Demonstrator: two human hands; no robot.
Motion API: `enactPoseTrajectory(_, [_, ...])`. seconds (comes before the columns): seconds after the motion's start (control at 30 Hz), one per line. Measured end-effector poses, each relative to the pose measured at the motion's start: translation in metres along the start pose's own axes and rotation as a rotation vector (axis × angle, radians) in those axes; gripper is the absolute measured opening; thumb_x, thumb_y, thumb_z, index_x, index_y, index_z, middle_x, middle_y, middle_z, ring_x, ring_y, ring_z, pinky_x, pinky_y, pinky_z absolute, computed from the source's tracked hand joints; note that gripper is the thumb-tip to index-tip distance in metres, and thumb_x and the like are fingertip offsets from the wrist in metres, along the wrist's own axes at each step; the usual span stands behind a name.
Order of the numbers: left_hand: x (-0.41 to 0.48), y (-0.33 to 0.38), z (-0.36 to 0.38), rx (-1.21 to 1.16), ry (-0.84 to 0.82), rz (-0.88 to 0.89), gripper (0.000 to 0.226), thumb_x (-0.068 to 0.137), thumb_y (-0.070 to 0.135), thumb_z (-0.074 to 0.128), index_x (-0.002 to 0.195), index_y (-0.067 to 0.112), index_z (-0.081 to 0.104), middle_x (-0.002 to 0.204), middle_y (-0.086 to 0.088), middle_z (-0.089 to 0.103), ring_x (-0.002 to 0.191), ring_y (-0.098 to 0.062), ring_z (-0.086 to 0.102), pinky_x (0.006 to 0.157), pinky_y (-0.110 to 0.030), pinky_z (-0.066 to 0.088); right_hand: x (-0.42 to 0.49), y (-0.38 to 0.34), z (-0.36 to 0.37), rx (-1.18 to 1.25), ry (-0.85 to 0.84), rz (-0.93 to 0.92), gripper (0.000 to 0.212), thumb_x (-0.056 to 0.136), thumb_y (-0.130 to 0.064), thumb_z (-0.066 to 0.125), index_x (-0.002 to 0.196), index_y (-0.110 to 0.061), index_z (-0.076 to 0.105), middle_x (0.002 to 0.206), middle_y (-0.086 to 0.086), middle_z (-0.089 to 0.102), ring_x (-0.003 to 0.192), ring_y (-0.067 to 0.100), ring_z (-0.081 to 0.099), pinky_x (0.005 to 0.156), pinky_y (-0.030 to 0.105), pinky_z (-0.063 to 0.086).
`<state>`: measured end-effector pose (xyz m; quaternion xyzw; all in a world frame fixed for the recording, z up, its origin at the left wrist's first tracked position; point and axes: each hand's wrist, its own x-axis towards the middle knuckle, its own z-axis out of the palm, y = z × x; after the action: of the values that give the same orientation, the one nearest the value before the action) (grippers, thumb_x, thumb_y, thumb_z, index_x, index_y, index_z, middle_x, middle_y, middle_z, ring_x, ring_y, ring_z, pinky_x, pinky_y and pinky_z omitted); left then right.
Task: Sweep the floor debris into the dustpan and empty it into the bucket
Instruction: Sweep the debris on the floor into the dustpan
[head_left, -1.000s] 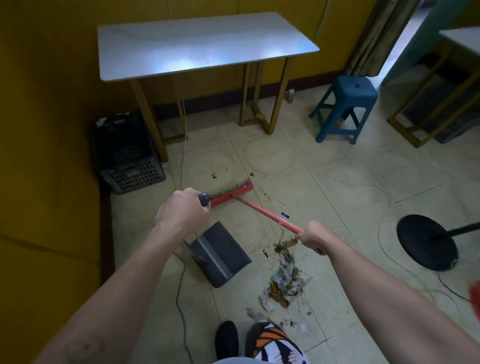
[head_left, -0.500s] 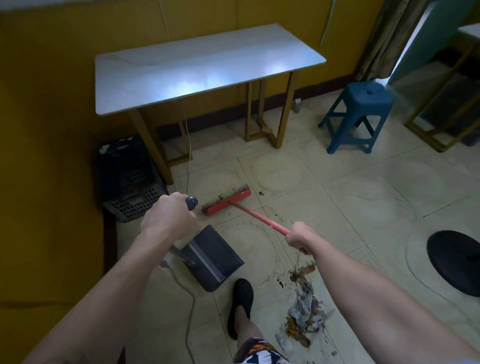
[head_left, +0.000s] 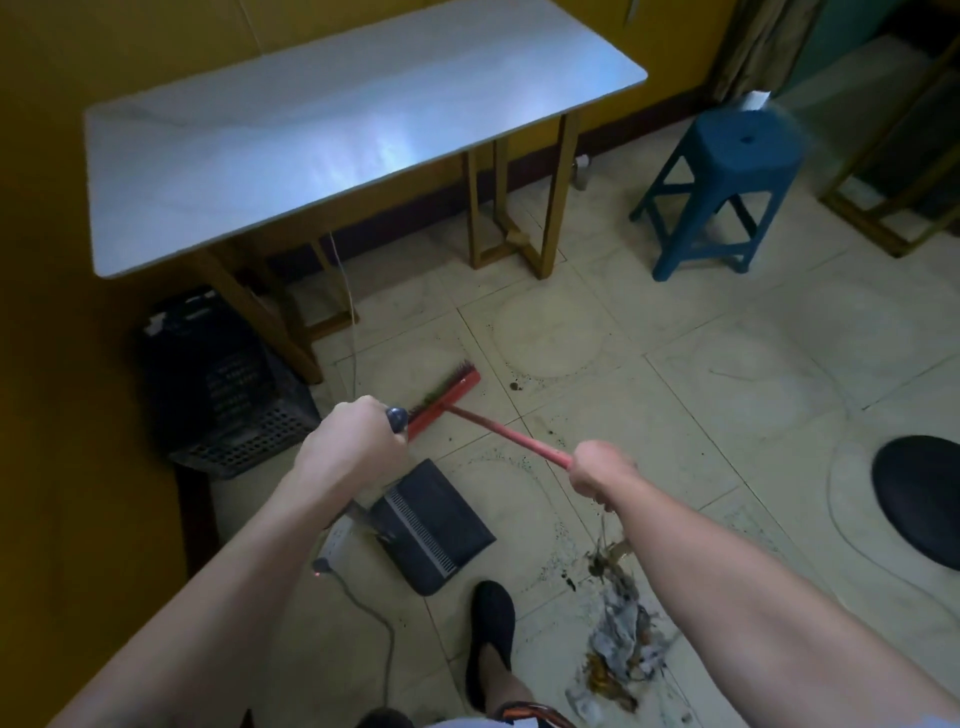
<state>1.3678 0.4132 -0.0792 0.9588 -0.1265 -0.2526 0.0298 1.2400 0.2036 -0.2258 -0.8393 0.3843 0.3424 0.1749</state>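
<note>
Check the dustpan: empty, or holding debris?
Empty, as far as shows: the dustpan tray is bare, and the debris lies piled on the floor to its right, apart from it.

Glossy table top (head_left: 322, 135), matt dustpan (head_left: 436, 525)

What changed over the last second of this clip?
The person stepped toward the table: a black shoe came forward beside the dustpan, and the broom head reached farther from the debris. Unchanged: the left hand grips the dustpan handle, the right hand grips the broom stick, and the debris lies unswept.
</note>
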Motion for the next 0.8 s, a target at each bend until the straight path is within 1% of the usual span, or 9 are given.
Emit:
enactPoseTrajectory(0.1, [0.010,0.014,-0.001,0.005,-0.030,0.016,0.020,0.095,0.027,0.052,0.078,0.017,0.055,0.072,-0.003,0.058,0.060,-0.016,0.058,0.049,-0.026,0.040,0.012,0.011,-0.004,-0.037,-0.058,0.005,0.025,0.098,-0.014,0.046,0.120,-0.009,0.057,0.079,0.001,0.051,0.078,0.016,0.061,0.080,0.027,0.057])
enactPoseTrajectory(0.23, [0.018,0.030,-0.003,0.022,-0.069,0.038,0.015,0.097,0.024,0.050,0.086,0.015,0.056,0.071,-0.003,0.057,0.056,-0.014,0.054,0.044,-0.024,0.035,0.024,0.024,0.008,-0.072,-0.123,0.033,0.028,0.097,-0.016,0.044,0.123,-0.013,0.057,0.086,-0.002,0.055,0.076,0.015,0.055,0.069,0.024,0.048])
enactPoseTrajectory(0.3, [0.021,0.039,-0.003,0.009,-0.104,0.039,0.016,0.098,0.025,0.050,0.087,0.014,0.056,0.071,-0.003,0.058,0.055,-0.014,0.054,0.045,-0.024,0.036,0.025,0.033,0.014,-0.073,-0.132,0.065,0.028,0.098,-0.018,0.046,0.124,-0.015,0.056,0.092,-0.002,0.057,0.077,0.013,0.058,0.071,0.022,0.051])
enactPoseTrajectory(0.37, [0.024,0.049,-0.002,0.009,-0.129,0.052,0.017,0.098,0.025,0.050,0.088,0.013,0.057,0.071,-0.004,0.058,0.056,-0.015,0.055,0.047,-0.024,0.039,0.024,0.044,0.020,-0.057,-0.153,0.102,0.028,0.098,-0.018,0.046,0.125,-0.014,0.053,0.097,-0.001,0.060,0.082,0.012,0.064,0.080,0.023,0.055])
enactPoseTrajectory(0.4, [0.026,0.054,-0.001,0.017,-0.137,0.061,0.017,0.098,0.025,0.050,0.088,0.012,0.057,0.071,-0.004,0.058,0.056,-0.014,0.055,0.047,-0.024,0.039,0.023,0.050,0.023,-0.046,-0.154,0.121,0.029,0.097,-0.018,0.046,0.125,-0.015,0.053,0.098,-0.001,0.061,0.082,0.011,0.064,0.080,0.023,0.056])
enactPoseTrajectory(0.47, [0.028,0.065,0.001,0.052,-0.140,0.093,0.019,0.098,0.025,0.050,0.085,0.012,0.055,0.071,-0.004,0.057,0.056,-0.014,0.054,0.047,-0.023,0.039,0.022,0.063,0.028,-0.030,-0.163,0.156,0.029,0.096,-0.020,0.049,0.125,-0.017,0.054,0.092,-0.004,0.059,0.070,0.009,0.056,0.069,0.018,0.053])
enactPoseTrajectory(0.53, [0.028,0.079,0.003,0.098,-0.134,0.145,0.027,0.098,0.025,0.049,0.074,0.013,0.052,0.070,-0.004,0.056,0.057,-0.015,0.054,0.048,-0.024,0.040,0.015,0.080,0.032,-0.039,-0.204,0.194,0.030,0.095,-0.022,0.051,0.124,-0.021,0.055,0.084,-0.006,0.055,0.060,0.007,0.048,0.054,0.017,0.044])
enactPoseTrajectory(0.67, [0.024,0.096,0.011,0.157,-0.142,0.222,0.030,0.098,0.023,0.046,0.070,0.015,0.050,0.067,-0.004,0.055,0.056,-0.016,0.053,0.048,-0.026,0.042,0.002,0.113,0.036,-0.021,-0.221,0.259,0.029,0.093,-0.023,0.051,0.122,-0.025,0.056,0.083,-0.006,0.056,0.062,0.009,0.050,0.053,0.019,0.041])
enactPoseTrajectory(0.8, [0.019,0.107,0.017,0.212,-0.153,0.242,0.024,0.096,0.024,0.047,0.078,0.011,0.054,0.069,-0.005,0.055,0.056,-0.016,0.053,0.050,-0.027,0.043,-0.011,0.138,0.043,0.032,-0.227,0.344,0.029,0.096,-0.030,0.047,0.122,-0.023,0.057,0.081,-0.006,0.054,0.053,0.006,0.042,0.044,0.018,0.036])
